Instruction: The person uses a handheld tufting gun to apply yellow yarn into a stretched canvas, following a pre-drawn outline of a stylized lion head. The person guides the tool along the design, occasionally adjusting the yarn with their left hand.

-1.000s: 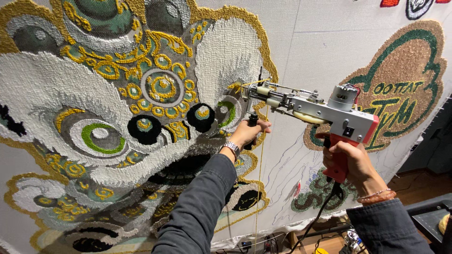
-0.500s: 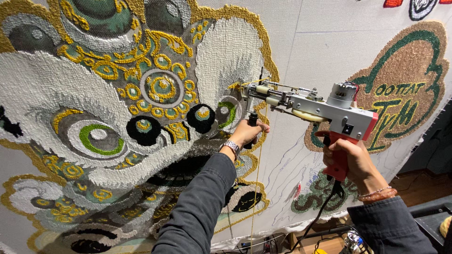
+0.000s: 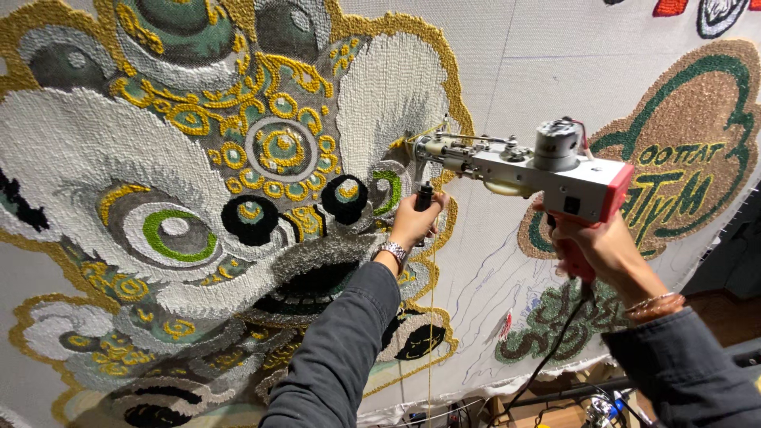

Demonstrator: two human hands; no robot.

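1. on the upright white backing cloth, filling the left and middle of the view, is a large tufted lion-face rug design in white, grey, gold, green and black yarn, with a green-ringed eye low on the left and two black round nostrils near the centre.
2. at the design's right edge, the left hand is clamped around the short black front handle of the tufting gun; a silver wristwatch sits on that wrist, above a dark grey sleeve.
3. a strand of gold yarn hangs straight down just beside the left hand.
4. the grey metal tufting gun with a red rear end is held level, well up off the floor, its needle tip touching the gold border of the lion face.
5. the right hand is closed on the gun's red pistol grip, with thin bracelets on the wrist; a black cable drops from the grip.
6. further right on the cloth is a brown tufted patch with a green outline and yellow lettering.
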